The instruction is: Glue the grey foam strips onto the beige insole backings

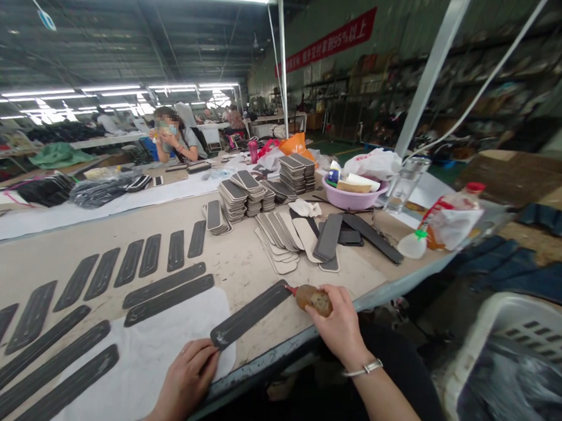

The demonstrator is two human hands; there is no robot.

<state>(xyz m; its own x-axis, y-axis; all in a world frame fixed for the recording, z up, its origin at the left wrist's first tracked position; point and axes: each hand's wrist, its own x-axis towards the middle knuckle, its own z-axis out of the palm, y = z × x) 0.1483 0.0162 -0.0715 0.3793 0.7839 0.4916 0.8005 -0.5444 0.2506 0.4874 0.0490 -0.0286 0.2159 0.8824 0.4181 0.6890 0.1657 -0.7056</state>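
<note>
My right hand [340,323] is closed around a brownish squeeze bottle [310,299]. Its thin red nozzle points left and touches, or nearly touches, the far end of a long dark grey strip [253,311]. At the strip's near end, the curled fingers of my left hand [188,370] grip its edge. Wet-looking streaks show on that near end. Beneath part of the strip lies a white sheet [160,361]. Two similar long strips rest just to the left, one of them a dark strip [170,300] with rounded ends.
Several shorter dark pieces [128,263] lie in a row at left. Behind stand stacks of light-edged pieces [233,198], a purple basin [352,198] and a red-capped bottle [455,213]. A white plastic basket [474,346] is at right. Across the table sits another person [190,140].
</note>
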